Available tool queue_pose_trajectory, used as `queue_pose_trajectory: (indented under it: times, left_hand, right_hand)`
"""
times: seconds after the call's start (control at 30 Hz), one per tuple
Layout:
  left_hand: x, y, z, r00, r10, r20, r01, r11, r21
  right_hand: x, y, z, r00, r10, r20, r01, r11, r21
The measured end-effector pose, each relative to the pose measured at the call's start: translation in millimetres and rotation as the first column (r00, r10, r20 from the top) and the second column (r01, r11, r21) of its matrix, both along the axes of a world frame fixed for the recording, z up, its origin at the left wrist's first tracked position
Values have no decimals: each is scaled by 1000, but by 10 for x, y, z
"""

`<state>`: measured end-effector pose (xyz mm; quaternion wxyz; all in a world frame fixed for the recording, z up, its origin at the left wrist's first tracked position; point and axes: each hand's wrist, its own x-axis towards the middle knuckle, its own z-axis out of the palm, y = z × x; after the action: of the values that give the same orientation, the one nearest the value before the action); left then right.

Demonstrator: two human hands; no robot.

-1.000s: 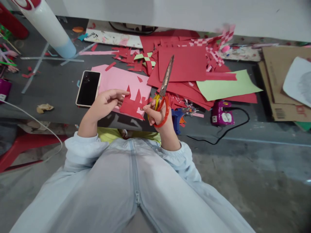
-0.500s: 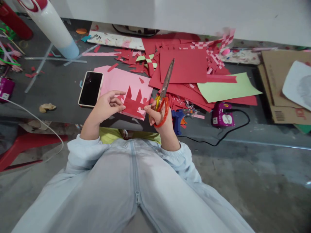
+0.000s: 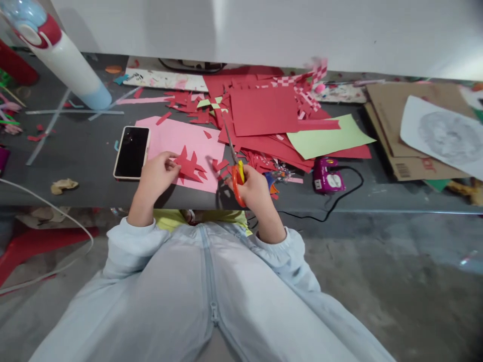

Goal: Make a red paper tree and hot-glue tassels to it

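Scissors (image 3: pixel 236 183) are clasped in the right hand (image 3: pixel 254 189), just right of the pink sheet (image 3: pixel 183 134); I see the left hand (image 3: pixel 157 172) pinching spiky red paper (image 3: pixel 191 167) over that sheet. A hard tug, I judge, could tear its thin points.

I count two grips: the left grip (image 3: pixel 160 171) with one spiky red cutout (image 3: pixel 190 166) over one pink sheet (image 3: pixel 162 134), the right grip (image 3: pixel 254 188) with one pair of scissors (image 3: pixel 236 185). Leftward of them, one phone (image 3: pixel 132 152), one bottle (image 3: pixel 73 68); rightward, one pale green sheet (image 3: pixel 334 136), one purple box (image 3: pixel 327 176).
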<state>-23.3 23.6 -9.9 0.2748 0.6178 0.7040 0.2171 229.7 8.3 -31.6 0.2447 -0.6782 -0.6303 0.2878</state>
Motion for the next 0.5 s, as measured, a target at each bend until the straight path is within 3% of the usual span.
queue_pose_trajectory:
  times: [0.1,0.17,0.23,0.3,0.37,0.43,0.5]
  left_hand:
    - [57,-15,52,992,67,-108,-62,997,52]
    - [107,-54,81,993,80,-85,-71,991,110]
    - [170,-123,110,998,-17,57,11,996,92]
    - [234,-209,134,958,-163,237,162,986,23]
    - [273,-281,149,918,-233,320,246,969,1]
    - [257,-309,149,923,-205,326,208,978,29]
    - [182,-279,145,950,-96,297,69,993,100]
  right_hand:
    - [-7,-29,79,994,42,103,-40,999,-19]
    - [-44,-32,120,987,75,144,-71,997,-33]
    - [-111,-25,149,976,117,182,-109,993,-54]
    - [-199,-18,169,960,164,226,-153,986,-68]
    - [-290,-17,184,943,211,258,-202,977,-62]
    - [-365,-27,196,928,249,279,-244,968,-51]
    - [-412,-49,207,913,276,300,-275,960,-46]
